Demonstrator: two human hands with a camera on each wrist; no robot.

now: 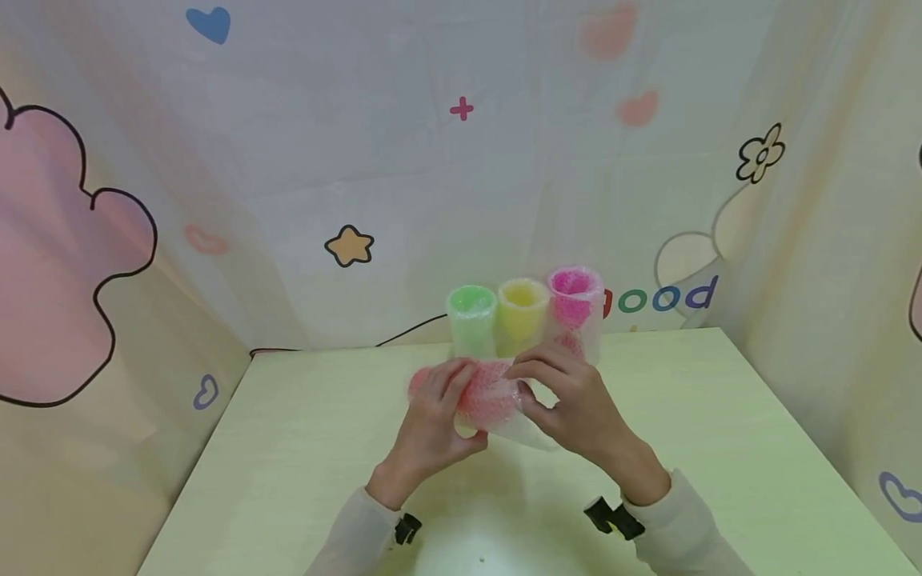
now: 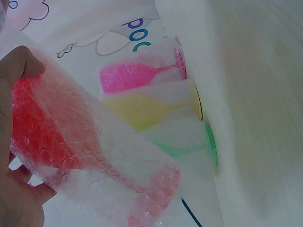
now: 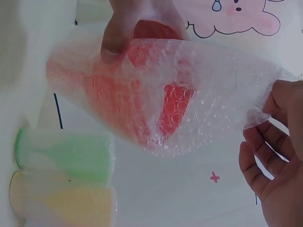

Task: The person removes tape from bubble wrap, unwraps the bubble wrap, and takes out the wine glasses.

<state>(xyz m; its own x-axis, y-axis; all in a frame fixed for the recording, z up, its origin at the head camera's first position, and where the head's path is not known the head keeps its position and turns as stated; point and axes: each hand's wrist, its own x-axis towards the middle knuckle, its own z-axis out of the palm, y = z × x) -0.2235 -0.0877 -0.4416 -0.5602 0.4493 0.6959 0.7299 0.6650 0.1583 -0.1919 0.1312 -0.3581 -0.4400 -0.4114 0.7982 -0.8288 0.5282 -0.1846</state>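
Observation:
A red stemmed goblet (image 3: 175,111) lies tilted inside a sleeve of clear bubble wrap (image 3: 218,90). My left hand (image 1: 432,424) grips the wrapped bowl, thumb on the near side and fingers over the far side. In the left wrist view the goblet's stem and foot show through the wrap, pointing away from the palm. My right hand (image 1: 576,400) pinches the gathered end of the bubble wrap, past the goblet's rim. Both hands hold the bundle over the table, close in front of three wrapped goblets.
Standing upright at the table's back edge are a green goblet (image 1: 471,324), a yellow goblet (image 1: 523,320) and a pink goblet (image 1: 574,300), each in bubble wrap, side by side. Behind them hangs a printed curtain (image 1: 403,176). The pale table (image 1: 302,464) stretches to both sides.

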